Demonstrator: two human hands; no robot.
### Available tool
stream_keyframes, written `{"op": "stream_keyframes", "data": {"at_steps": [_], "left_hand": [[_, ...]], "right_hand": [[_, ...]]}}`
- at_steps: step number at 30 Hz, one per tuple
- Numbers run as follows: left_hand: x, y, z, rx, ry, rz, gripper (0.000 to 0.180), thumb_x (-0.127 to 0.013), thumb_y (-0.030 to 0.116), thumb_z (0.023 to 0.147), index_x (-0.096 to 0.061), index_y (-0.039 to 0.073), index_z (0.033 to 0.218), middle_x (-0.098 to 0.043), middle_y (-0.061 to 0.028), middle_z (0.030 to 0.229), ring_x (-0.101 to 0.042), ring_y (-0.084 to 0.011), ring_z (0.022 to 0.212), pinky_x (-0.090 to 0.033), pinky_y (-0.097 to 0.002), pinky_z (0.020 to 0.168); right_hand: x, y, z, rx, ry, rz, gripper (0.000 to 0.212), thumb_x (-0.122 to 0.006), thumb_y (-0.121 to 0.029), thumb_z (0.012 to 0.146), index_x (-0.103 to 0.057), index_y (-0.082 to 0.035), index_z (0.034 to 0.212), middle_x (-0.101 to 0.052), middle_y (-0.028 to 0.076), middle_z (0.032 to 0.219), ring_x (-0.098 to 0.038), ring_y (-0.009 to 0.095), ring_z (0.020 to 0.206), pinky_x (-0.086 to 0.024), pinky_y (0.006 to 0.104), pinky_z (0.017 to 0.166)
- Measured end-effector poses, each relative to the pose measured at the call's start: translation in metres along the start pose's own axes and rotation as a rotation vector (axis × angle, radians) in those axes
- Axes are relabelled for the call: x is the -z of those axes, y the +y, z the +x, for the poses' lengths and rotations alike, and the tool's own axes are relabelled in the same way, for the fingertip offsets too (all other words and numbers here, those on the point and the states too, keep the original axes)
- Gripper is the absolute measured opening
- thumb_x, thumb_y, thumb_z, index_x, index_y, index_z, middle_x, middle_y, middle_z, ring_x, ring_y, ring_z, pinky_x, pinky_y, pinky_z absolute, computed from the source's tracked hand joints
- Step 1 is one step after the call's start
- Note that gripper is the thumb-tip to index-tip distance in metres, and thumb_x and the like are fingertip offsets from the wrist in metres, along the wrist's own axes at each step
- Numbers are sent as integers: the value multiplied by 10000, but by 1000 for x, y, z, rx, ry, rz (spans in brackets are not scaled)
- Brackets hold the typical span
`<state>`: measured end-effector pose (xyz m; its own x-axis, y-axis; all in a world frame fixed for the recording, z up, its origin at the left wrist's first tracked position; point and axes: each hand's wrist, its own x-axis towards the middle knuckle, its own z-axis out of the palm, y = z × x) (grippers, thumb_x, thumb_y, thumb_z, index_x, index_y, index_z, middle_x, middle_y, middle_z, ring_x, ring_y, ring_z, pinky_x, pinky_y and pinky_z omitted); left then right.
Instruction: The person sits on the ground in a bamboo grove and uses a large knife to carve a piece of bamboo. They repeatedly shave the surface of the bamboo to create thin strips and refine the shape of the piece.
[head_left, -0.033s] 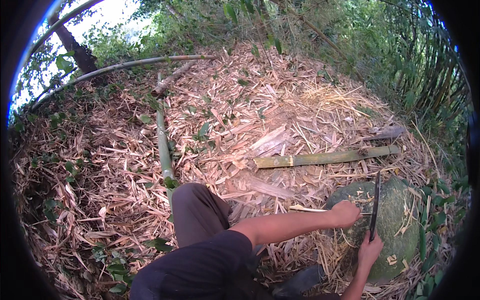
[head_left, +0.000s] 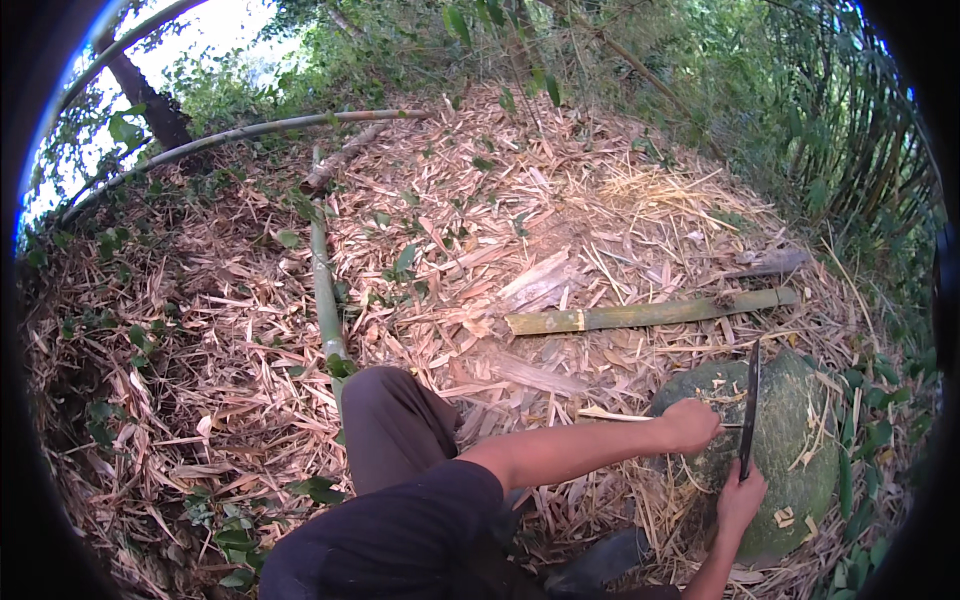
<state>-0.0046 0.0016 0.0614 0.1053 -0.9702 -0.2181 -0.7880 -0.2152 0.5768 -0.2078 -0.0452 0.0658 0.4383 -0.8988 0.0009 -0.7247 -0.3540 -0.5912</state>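
My left hand (head_left: 690, 427) is closed around a thin pale bamboo strip (head_left: 612, 415), whose one end sticks out to the left and whose other end runs right to the knife. My right hand (head_left: 741, 497) grips a long dark-bladed knife (head_left: 753, 400) by its handle, the blade pointing away from me. Where the strip's right end meets the blade, they appear to touch. Both hands are over a large mossy green rock (head_left: 815, 480) with pale shavings scattered on it. The knife's handle is mostly hidden in my fingers.
A cut bamboo length (head_left: 650, 317) lies beyond the rock. A longer green bamboo pole (head_left: 325, 275) lies left of my knee (head_left: 385, 410). Dry leaf litter (head_left: 240, 350) covers the ground. Dense bamboo (head_left: 870, 160) stands at the right, a tree trunk (head_left: 145, 95) at the far left.
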Motion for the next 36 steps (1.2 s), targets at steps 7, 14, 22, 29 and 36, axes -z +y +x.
{"op": "stream_keyframes", "data": {"at_steps": [7, 14, 22, 29, 36], "left_hand": [[29, 17, 17, -13, -228, 244, 289, -595, 323, 932, -750, 104, 1036, -740, -141, 921, -723, -362, 929, -577, -495, 781], [9, 19, 13, -110, 30, 206, 437, -473, 408, 1039, -679, 44, 911, -698, -191, 736, -714, -385, 721, -570, -499, 638], [15, 20, 12, -131, 28, 175, 424, -482, 379, 1037, -682, 31, 901, -694, -195, 731, -707, -401, 719, -565, -509, 633], [12, 27, 19, -103, 13, 225, 408, -535, 380, 1015, -728, 53, 865, -727, -145, 765, -741, -317, 743, -584, -436, 647], [2, 13, 26, -142, 9, 183, 443, -489, 400, 1037, -686, 26, 905, -707, -183, 759, -719, -385, 737, -576, -494, 640]], "right_hand": [[21, 5, 11, -154, -115, 201, 325, -638, -282, 976, -634, 19, 854, -570, 99, 611, -527, 206, 558, -427, 391, 559], [17, 12, 8, -439, -158, 666, 272, -654, -244, 986, -633, -14, 842, -619, 39, 621, -583, 125, 512, -460, 312, 499], [49, -48, -1, 54, 153, 72, 284, -633, -186, 981, -698, -32, 1210, -704, 209, 821, -690, 305, 635, -512, 409, 593], [32, -32, 9, 156, 200, -31, 286, -642, -157, 949, -700, -59, 1212, -713, 206, 836, -697, 353, 669, -545, 438, 628], [41, -44, 15, -161, -68, -136, 288, -613, -154, 950, -697, -62, 1209, -677, 228, 754, -682, 390, 649, -527, 465, 606]]}}
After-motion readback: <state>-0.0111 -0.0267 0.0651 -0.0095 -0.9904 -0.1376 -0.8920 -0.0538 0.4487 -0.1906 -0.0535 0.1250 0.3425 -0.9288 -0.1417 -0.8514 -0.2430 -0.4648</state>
